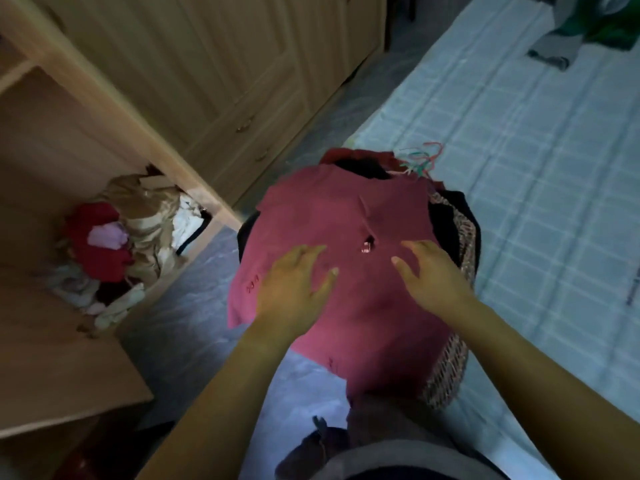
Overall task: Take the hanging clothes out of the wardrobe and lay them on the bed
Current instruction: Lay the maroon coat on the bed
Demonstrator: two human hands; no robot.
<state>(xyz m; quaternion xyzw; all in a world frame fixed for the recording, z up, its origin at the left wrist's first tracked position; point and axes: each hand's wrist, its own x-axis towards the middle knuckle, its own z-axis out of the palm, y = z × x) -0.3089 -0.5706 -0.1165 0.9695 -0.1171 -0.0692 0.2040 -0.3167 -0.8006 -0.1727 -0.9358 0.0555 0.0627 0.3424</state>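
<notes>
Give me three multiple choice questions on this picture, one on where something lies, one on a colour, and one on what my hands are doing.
1. Where does the green garment lie?
A. on a chair
B. on the far part of the bed
C. on a desk

2. What colour is the top shirt?
A. white
B. yellow
C. dark pink

3. How are the left hand and the right hand?
A. open, resting on the top shirt
B. both in fists
C. each gripping a cup

Answers: 1 B, it sits at the upper right, on the bed; 2 C, the cloth under both hands is dark pink; 3 A, the fingers are spread and lie on the cloth.
</notes>
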